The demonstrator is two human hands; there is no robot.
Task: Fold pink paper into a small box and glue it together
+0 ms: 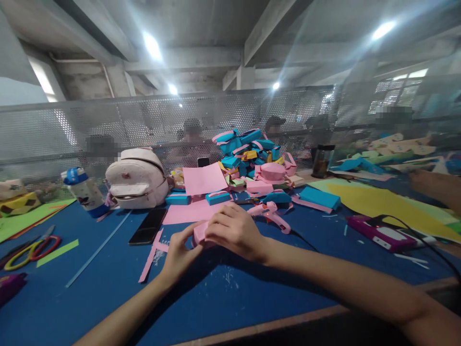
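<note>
Grasping pink piece [200, 234] with left hand [181, 249] and right hand [236, 231]; between phone [148, 227] and glue gun [271, 214]; before paper pile [248, 153].

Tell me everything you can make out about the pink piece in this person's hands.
The pink piece is small, plain and light pink, with a matt look like paper or thin foam. A rounded, raised part shows between the left hand and the right hand; both grip it, the right covering much of it. It is over the blue tabletop; its full shape and whether it touches the surface are hidden.
</note>
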